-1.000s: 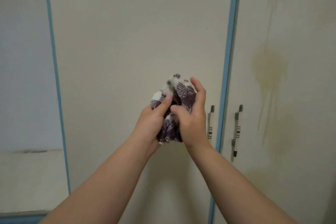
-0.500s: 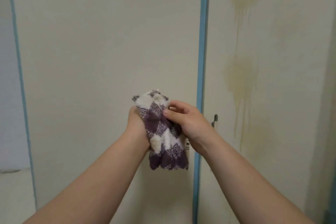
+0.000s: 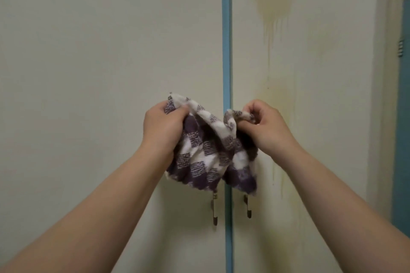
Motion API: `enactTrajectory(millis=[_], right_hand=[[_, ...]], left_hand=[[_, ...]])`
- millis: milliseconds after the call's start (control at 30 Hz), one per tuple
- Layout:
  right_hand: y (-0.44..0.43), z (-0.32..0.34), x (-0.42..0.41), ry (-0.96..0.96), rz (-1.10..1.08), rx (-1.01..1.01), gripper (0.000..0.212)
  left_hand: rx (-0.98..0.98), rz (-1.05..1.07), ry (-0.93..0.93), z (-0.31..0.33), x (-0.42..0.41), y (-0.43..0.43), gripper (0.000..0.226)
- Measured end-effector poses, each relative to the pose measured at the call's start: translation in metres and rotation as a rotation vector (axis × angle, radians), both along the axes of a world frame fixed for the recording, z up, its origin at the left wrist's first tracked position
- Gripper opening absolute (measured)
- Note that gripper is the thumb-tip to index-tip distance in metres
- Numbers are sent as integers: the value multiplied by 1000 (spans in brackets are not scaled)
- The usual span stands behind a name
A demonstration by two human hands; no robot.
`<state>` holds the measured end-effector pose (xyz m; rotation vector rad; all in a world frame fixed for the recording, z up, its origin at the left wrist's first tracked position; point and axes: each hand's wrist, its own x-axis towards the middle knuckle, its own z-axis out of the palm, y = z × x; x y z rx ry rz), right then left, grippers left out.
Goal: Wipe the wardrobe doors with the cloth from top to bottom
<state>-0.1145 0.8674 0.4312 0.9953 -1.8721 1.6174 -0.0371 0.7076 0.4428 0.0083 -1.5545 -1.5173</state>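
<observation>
A purple-and-white checked cloth (image 3: pixel 210 153) hangs spread between my two hands in front of the wardrobe. My left hand (image 3: pixel 162 128) grips its upper left corner. My right hand (image 3: pixel 264 126) pinches its upper right corner. Behind the cloth stand two cream wardrobe doors, the left door (image 3: pixel 111 51) and the right door (image 3: pixel 310 73), parted by a blue vertical strip (image 3: pixel 226 29). The right door carries yellowish drip stains (image 3: pixel 271 6). The cloth covers the tops of both door handles (image 3: pixel 214 213). The cloth hangs in front of the doors; whether it touches them I cannot tell.
A second handle (image 3: pixel 248 208) shows under the cloth on the right door. At the far right edge stands a blue panel (image 3: pixel 402 117) with a cream frame and a small striped fitting (image 3: pixel 400 47).
My hands have moved apart and pulled the bunched cloth open between them. The view has shifted, so the blue strip now sits near the middle.
</observation>
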Motion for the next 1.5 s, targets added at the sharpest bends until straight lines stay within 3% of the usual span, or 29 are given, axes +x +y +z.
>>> enactTrajectory(millis=[100, 233, 367, 433, 500, 700, 900, 1033, 1100, 1167, 1267, 1367, 1433, 1500], right_hand=[[44, 4, -25, -23, -14, 192, 21], [113, 10, -61, -193, 202, 191, 13], [159, 17, -104, -134, 201, 226, 16], [174, 22, -124, -39, 170, 225, 22], [190, 31, -147, 45, 131, 219, 30], [205, 56, -200, 351, -33, 318, 34], [200, 54, -218, 751, -192, 421, 29], [193, 43, -225, 1075, -536, 343, 15], [188, 39, -220, 1143, -782, 295, 14], [179, 35, -214, 1175, -878, 303, 18], [166, 26, -213, 1179, -732, 349, 12], [160, 15, -220, 1028, -674, 280, 16], [157, 7, -222, 896, -625, 179, 21], [152, -1, -223, 846, -582, 115, 23]], left_hand=[[28, -34, 14, 2, -3, -8, 11], [-59, -32, -64, 0, -15, -9, 9], [-175, 19, -128, -3, -40, 25, 12], [-204, 117, -150, -2, -56, 32, 12], [-273, 264, -167, 1, -74, 44, 28], [-452, 770, -191, 10, -97, 86, 19], [-495, 992, -219, 9, -111, 99, 19], [-614, 1141, -132, 1, -118, 100, 23], [-830, 1263, -59, -3, -120, 100, 26], [-1075, 1323, -44, -1, -119, 106, 15], [-1262, 1228, -78, 0, -121, 109, 20], [-1186, 1183, -281, 7, -119, 125, 17], [-1010, 1124, -469, 5, -122, 135, 14], [-928, 1066, -465, -2, -127, 147, 38]])
